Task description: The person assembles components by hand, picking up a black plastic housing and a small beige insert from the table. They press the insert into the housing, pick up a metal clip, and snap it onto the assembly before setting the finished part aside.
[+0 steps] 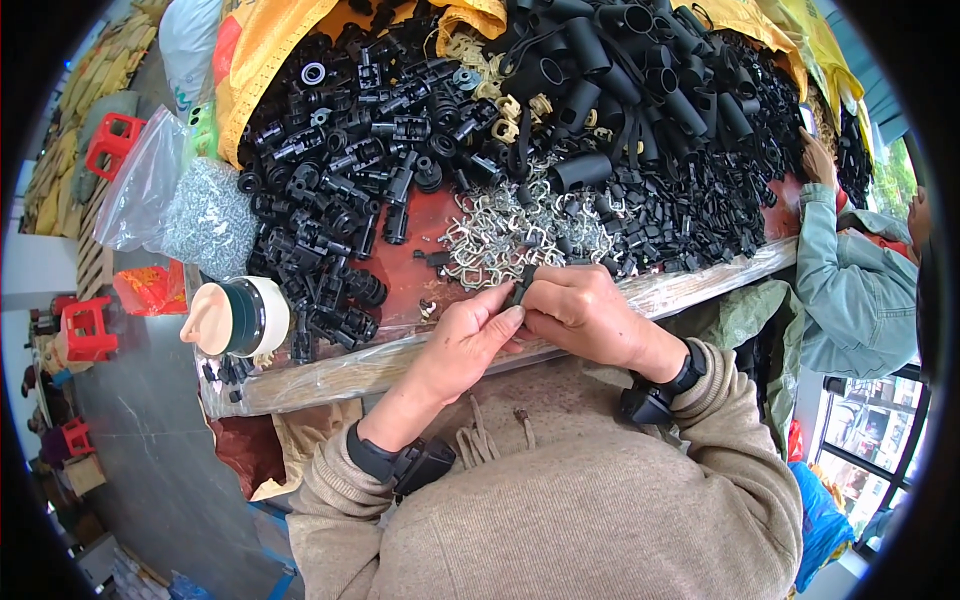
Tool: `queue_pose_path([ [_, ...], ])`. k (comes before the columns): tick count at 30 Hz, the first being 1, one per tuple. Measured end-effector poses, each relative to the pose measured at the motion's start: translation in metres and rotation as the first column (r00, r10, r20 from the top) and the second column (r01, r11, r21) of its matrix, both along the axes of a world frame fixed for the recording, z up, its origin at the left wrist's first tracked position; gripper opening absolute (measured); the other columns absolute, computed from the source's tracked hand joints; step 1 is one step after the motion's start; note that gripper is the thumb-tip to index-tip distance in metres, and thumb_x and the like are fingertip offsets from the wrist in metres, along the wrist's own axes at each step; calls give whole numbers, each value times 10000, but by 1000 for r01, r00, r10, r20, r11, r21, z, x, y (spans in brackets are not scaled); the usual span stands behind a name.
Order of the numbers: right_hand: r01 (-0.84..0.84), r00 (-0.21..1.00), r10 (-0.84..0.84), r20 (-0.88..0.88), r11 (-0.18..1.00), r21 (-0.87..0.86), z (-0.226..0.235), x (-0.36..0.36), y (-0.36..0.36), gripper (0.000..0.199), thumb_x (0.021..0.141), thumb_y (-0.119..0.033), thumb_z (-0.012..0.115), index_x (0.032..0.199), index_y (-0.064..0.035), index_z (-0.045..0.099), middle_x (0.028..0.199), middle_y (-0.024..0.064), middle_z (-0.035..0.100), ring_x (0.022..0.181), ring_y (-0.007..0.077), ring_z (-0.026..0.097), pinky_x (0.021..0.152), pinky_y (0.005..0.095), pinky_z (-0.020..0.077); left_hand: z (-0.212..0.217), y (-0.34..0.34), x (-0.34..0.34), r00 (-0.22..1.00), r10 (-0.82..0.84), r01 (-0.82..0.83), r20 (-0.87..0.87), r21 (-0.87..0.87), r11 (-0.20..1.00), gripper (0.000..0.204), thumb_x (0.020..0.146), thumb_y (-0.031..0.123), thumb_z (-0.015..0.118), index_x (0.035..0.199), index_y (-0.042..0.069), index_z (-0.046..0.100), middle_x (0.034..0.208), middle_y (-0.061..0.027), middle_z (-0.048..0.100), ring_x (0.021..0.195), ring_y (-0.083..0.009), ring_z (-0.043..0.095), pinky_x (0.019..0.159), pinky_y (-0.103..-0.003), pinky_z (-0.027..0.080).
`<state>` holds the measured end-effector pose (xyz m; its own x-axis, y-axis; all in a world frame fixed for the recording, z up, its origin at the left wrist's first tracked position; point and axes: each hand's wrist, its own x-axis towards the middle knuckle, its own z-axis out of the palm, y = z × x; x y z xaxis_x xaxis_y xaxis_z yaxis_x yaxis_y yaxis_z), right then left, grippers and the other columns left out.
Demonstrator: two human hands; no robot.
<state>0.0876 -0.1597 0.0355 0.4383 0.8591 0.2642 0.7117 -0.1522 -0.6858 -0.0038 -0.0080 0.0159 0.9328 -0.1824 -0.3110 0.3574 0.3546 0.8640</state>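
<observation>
Red worktop (428, 212) is bearing a clip pile (485, 250); in front of it, left hand (455, 345) and right hand (590, 312) fingers are pinching a dark part (521, 286), seemingly unfinished; loose tubes (578, 105) beyond are apparently waiting.

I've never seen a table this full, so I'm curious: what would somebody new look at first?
Probably the big heap of black parts over the red table, with fat black tubes at the back. In front of the tubes, a pile of bent, shiny metal clips stands out. Near the table's front edge, the left hand and right hand meet at a small black part.
</observation>
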Motion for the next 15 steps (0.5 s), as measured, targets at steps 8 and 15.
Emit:
queue_pose_path([
  [8, 33, 984, -12, -175, 993, 115, 1, 8, -3, 109, 672, -22, 633, 727, -28, 539, 661, 90, 505, 565, 255, 536, 490, 329, 422, 1, 0, 3, 993, 42, -57, -110, -131, 990, 331, 882, 171, 489, 1163, -2, 466, 985, -61, 571, 823, -104, 556, 679, -221, 465],
  [15, 406, 855, -376, 357, 914, -12, -11, 52, -33, 162, 705, -117, 625, 794, -46, 509, 726, 95, 476, 605, 257, 540, 506, 350, 427, 2, 5, 3, 966, 204, -238, -160, -234, 943, 211, 866, 122, 501, 1039, 1, 494, 1001, -170, 577, 833, -191, 591, 705, -261, 493],
])
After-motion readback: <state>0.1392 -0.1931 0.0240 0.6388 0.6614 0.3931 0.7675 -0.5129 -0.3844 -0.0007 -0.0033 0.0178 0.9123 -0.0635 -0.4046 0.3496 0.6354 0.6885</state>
